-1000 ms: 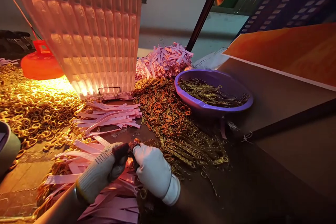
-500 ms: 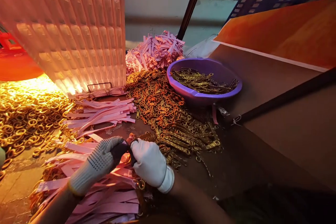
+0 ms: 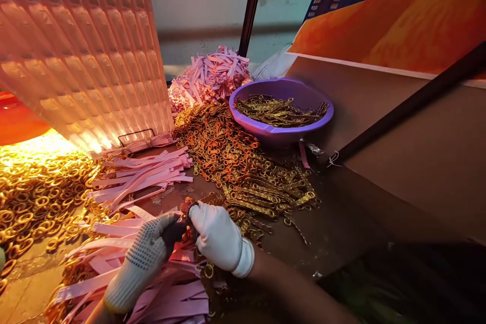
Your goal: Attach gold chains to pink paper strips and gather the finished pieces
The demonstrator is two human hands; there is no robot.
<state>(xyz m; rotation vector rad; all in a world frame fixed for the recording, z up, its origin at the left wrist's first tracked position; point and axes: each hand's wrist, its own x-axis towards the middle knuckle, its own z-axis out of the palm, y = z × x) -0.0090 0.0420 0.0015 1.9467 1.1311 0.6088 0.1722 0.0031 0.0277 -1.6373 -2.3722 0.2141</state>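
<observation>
My left hand (image 3: 152, 243), in a dotted grey-white knit glove with dark fingertips, is closed in a pinch. Just to its right, my right hand (image 3: 216, 235), in a white glove with dark fingertips, is closed too. Their fingertips meet at the centre, and whatever is between them is hidden or too small to make out. Under the hands lies a spread of pink strips (image 3: 170, 301). A gold ring (image 3: 208, 270) shows just below my right hand. Beyond it lies a heap of gold-coloured metal pieces with ringed ends (image 3: 258, 195).
A purple basin (image 3: 281, 134) holds more metal pieces. Gold rings (image 3: 38, 197) are heaped at left under bright light, beside a translucent corrugated panel (image 3: 94, 61). Pink strips lie in a bundle (image 3: 152, 174) and a far pile (image 3: 212, 73). A dark pole (image 3: 410, 106) slants at right.
The view has turned slightly, so the basin and panel sit further left. My hands stay together at the fingertips, with the left wrist drawn in a little to the right.
</observation>
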